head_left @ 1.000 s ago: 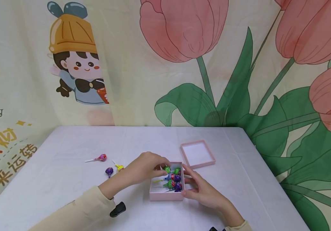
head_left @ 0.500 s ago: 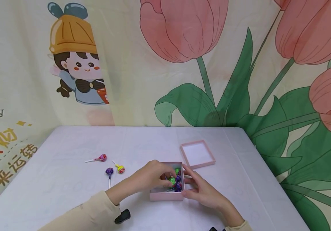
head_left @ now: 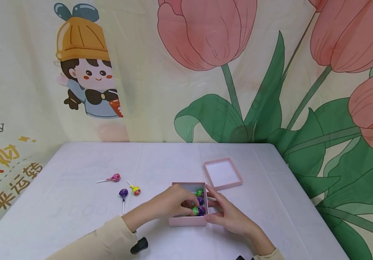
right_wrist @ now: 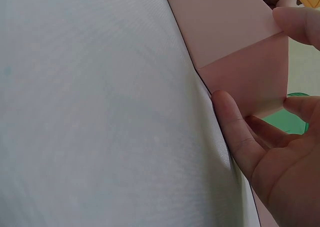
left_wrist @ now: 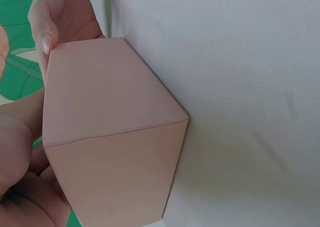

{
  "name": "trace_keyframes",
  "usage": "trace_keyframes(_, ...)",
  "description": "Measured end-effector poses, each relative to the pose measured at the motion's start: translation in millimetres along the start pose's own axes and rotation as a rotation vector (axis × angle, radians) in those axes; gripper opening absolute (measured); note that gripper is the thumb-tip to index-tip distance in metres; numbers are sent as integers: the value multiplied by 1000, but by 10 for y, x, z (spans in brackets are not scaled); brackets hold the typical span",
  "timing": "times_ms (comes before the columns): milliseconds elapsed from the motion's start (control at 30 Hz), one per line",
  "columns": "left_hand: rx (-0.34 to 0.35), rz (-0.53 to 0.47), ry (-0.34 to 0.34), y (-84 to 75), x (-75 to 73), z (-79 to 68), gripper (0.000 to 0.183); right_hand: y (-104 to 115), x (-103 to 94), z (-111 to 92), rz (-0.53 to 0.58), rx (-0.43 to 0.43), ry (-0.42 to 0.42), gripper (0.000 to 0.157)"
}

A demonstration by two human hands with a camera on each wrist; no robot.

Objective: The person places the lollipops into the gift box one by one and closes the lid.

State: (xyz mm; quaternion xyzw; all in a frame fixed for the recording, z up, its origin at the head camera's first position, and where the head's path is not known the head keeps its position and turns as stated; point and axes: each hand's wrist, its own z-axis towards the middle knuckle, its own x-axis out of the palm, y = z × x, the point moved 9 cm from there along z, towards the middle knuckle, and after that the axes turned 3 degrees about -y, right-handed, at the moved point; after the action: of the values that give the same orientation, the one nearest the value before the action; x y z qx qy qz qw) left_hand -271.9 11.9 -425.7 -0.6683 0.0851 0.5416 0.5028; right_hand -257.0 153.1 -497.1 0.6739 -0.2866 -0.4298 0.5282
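Note:
A pink box (head_left: 187, 221) without its lid stands on the table, and wrapped lollipops with green and purple heads lie in its right half. My left hand (head_left: 168, 203) reaches over the left wall into it, with thumb and fingers bent around a green lollipop (head_left: 195, 210). Those fingertips partly cover the other sweets; the sticks are hidden. At the right wall, my right hand (head_left: 228, 213) grips the box by its edges, thumb at the front corner and fingers farther back. In the right wrist view, the right thumb and fingers span the box's pink end wall (right_wrist: 250, 77).
Behind the box to the right lies its pink lid (head_left: 224, 174), inner side up. Left of the box are three loose lollipops: a pink one (head_left: 116, 177), a yellow one (head_left: 136, 190) and a purple one (head_left: 123, 193). A printed curtain (head_left: 147, 90) hangs behind the white-covered table (head_left: 85, 155).
My left hand has moved from the box's back part toward its front, lowering its fingers among the lollipops. The right hand and the box have stayed still.

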Motion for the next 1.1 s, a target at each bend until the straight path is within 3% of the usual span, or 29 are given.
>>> trace_keyframes(467, 40, 49, 68, -13, 113, 35, 11, 5, 1, -8, 9, -14, 7, 90)
trace_keyframes(800, 120, 107, 113, -85, 115, 35, 12, 6, -12, -11, 7, -10, 0, 91)
trace_keyframes(1100, 65, 93, 151, -5, 110, 29, 15, 32, 1, -29, 12, -12, 8, 89)
